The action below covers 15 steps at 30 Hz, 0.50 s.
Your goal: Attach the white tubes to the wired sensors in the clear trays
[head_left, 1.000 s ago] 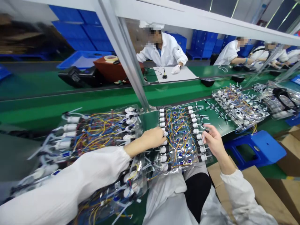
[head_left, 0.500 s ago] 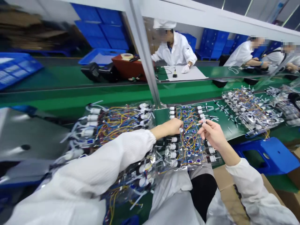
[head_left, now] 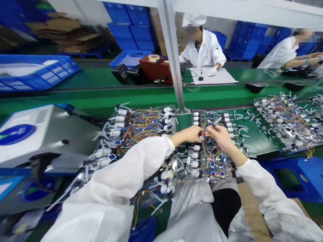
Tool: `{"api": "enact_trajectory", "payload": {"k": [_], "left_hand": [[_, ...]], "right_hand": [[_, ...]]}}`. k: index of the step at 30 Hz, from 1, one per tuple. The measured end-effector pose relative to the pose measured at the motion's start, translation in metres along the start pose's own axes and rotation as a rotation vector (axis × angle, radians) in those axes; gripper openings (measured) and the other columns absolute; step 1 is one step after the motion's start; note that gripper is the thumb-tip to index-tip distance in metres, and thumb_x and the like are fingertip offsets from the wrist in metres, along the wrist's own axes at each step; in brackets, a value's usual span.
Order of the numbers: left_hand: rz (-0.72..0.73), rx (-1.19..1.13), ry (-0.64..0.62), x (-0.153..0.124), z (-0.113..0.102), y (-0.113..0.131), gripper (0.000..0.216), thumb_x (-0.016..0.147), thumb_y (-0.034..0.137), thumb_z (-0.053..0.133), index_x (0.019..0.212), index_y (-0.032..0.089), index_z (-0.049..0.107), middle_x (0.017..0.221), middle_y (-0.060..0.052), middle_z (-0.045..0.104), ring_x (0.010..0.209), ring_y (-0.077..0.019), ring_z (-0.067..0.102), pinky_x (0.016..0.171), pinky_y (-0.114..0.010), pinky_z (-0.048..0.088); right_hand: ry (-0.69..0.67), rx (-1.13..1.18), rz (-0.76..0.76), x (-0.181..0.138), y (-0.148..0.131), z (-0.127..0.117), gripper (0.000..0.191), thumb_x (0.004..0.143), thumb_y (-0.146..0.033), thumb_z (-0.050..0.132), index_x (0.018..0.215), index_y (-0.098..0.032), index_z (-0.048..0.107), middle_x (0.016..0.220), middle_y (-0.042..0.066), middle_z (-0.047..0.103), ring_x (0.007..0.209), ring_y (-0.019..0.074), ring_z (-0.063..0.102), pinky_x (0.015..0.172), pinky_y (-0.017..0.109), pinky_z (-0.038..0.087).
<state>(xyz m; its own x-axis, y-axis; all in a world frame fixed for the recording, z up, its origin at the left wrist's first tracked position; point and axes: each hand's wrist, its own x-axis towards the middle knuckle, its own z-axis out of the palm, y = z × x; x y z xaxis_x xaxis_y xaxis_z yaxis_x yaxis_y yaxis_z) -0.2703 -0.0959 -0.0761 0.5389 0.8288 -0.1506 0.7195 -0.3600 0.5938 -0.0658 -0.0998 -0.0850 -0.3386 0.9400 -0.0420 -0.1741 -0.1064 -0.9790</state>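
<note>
White cylindrical part [head_left: 202, 137] | between the hands, above the wires [head_left: 207, 152] | left hand [head_left: 193, 134] pinching it | right hand [head_left: 220, 135] near, gripping a thin strip [head_left: 217, 121] | blue oval label [head_left: 16, 134] on grey machine [head_left: 68, 129], marking too blurred to read

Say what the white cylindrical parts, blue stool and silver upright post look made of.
White cylindrical parts: probably smooth plastic, by their even sheen. Blue stool: likely moulded plastic, smooth, with rounded openings. Silver upright post: apparently satin metal, straight and grooved.
</note>
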Motion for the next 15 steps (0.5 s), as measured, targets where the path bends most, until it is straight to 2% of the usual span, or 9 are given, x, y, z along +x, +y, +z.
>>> {"api": "enact_trajectory", "payload": {"k": [5, 10, 12, 15], "left_hand": [[0.001, -0.002, 0.028, -0.002, -0.003, 0.004, 0.029, 0.079, 0.017, 0.068, 0.108, 0.013, 0.074, 0.089, -0.003, 0.075, 0.074, -0.0146, 0.064, 0.068, -0.023, 0.045], [0.000, 0.026, -0.007, -0.003, -0.007, 0.003, 0.017, 0.079, 0.020, 0.070, 0.093, 0.014, 0.078, 0.076, 0.000, 0.072, 0.067, -0.0127, 0.060, 0.064, -0.022, 0.044], [-0.008, 0.051, -0.023, -0.002, -0.006, 0.001, 0.013, 0.078, 0.021, 0.073, 0.088, 0.014, 0.077, 0.072, 0.000, 0.071, 0.065, -0.0125, 0.060, 0.062, -0.022, 0.043], [0.007, 0.102, -0.048, -0.002, -0.002, 0.000, 0.009, 0.078, 0.023, 0.074, 0.082, 0.015, 0.076, 0.068, 0.000, 0.069, 0.062, -0.0129, 0.058, 0.061, -0.023, 0.042]], "right_hand": [[-0.024, -0.178, -0.077, 0.009, 0.031, -0.004, 0.035, 0.083, -0.052, 0.082, 0.094, -0.019, 0.078, 0.091, 0.006, 0.077, 0.088, 0.0230, 0.073, 0.094, 0.044, 0.061], [-0.132, -0.448, -0.241, 0.002, 0.035, -0.014, 0.028, 0.094, -0.050, 0.070, 0.098, -0.024, 0.079, 0.106, 0.008, 0.074, 0.087, 0.0223, 0.068, 0.084, 0.041, 0.059], [-0.163, -0.518, -0.266, -0.002, 0.033, -0.016, 0.028, 0.097, -0.049, 0.067, 0.094, -0.024, 0.078, 0.099, 0.008, 0.073, 0.086, 0.0223, 0.066, 0.081, 0.039, 0.057], [-0.184, -0.543, -0.220, -0.005, 0.032, -0.017, 0.034, 0.100, -0.052, 0.062, 0.088, -0.024, 0.076, 0.084, 0.005, 0.067, 0.075, 0.0205, 0.062, 0.072, 0.036, 0.054]]}}
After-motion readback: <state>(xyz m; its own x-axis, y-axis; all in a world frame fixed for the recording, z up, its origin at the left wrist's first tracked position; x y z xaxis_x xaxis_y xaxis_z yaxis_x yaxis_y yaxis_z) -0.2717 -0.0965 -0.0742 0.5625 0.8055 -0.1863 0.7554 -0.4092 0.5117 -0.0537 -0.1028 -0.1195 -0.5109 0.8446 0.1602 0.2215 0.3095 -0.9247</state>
